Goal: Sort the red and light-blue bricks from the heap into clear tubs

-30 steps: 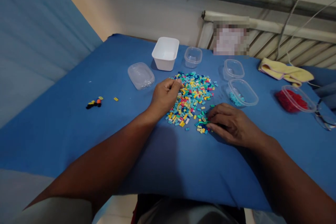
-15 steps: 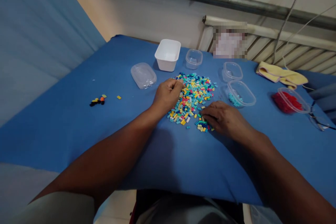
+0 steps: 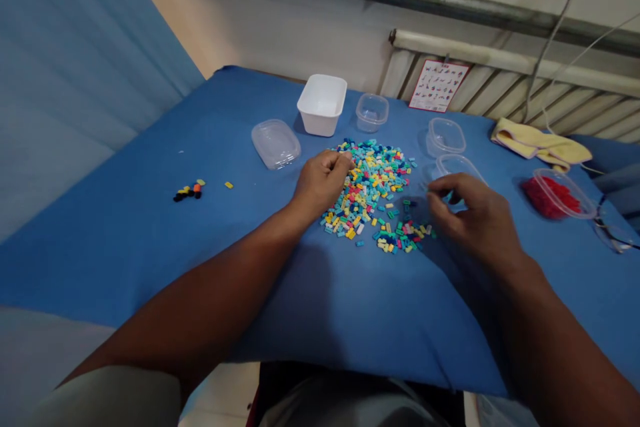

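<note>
A loose pile of small coloured plastic bricks (image 3: pixel 373 170) lies at the middle of the blue-covered table. My left hand (image 3: pixel 323 180) rests at the pile's left edge, thumb and fingers curled together; anything between them is hidden. Right of the pile, my right hand (image 3: pixel 467 213) is raised with thumb and forefinger pinched, and what they hold is too small to make out. It partly covers a clear plastic tub (image 3: pixel 457 163), where a bit of light blue shows through. A smaller patch of bricks (image 3: pixel 403 237) lies just left of my right hand.
Behind the pile stand a white tub (image 3: pixel 320 123) and a clear tub (image 3: pixel 371 121). A clear lid (image 3: pixel 276 145) lies left of them. Farther left are several black and coloured pieces (image 3: pixel 189 191). Rightward are another clear tub (image 3: pixel 446 137), a tub of red pieces (image 3: pixel 557 197), a yellow cloth (image 3: pixel 540 143) and glasses (image 3: pixel 613 233).
My right hand has lifted off the bricks and moved right, toward the clear tub, uncovering the smaller patch of bricks. My left hand has stayed at the pile.
</note>
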A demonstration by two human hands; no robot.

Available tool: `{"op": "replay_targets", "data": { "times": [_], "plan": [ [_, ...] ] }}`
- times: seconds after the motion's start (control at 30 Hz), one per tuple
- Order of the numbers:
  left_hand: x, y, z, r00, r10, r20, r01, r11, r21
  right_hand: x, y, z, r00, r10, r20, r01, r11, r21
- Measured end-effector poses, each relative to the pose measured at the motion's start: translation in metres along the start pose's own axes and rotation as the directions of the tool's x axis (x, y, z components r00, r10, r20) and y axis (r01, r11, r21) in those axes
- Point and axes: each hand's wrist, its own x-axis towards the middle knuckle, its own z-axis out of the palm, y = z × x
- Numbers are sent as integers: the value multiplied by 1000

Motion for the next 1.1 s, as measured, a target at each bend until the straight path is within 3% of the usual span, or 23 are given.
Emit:
{"op": "replay_targets", "data": {
  "times": [0.1, 0.27, 0.43, 0.67, 0.83, 0.97, 1.1],
  "plan": [
    [0, 1, 0, 1000, -12, -1, 12, 1000, -4, -1, 25, -16, 973, 74, -221, -104, 986, -129],
    [-1, 2, -2, 1000, -26, 2, 26, 1000, 18, -10, 59, -23, 966, 138, -218, -181, 965, -192],
    [-1, 4, -3, 999, -45, -8, 45, 999, -3, -10, 48, -14, 956, 94, -279, -152, 970, -192],
    [0, 4, -2, 999, -47, -8, 47, 999, -3, -4, 7, 13, 998, -56, -16, 56, 998, -27],
    [0, 4, -3, 999, -53, 4, 53, 998, 13, 36, -10, 14, 992, -106, 71, 107, 994, -5],
    [0, 5, -3, 998, -61, -4, 61, 998, 8, 63, -6, 22, 991, -68, 113, 76, 995, -69],
    [-1, 5, -3, 999, -54, -9, 54, 999, -1, 56, 12, 44, 984, 30, 173, 1, 985, -174]
  ]
}}
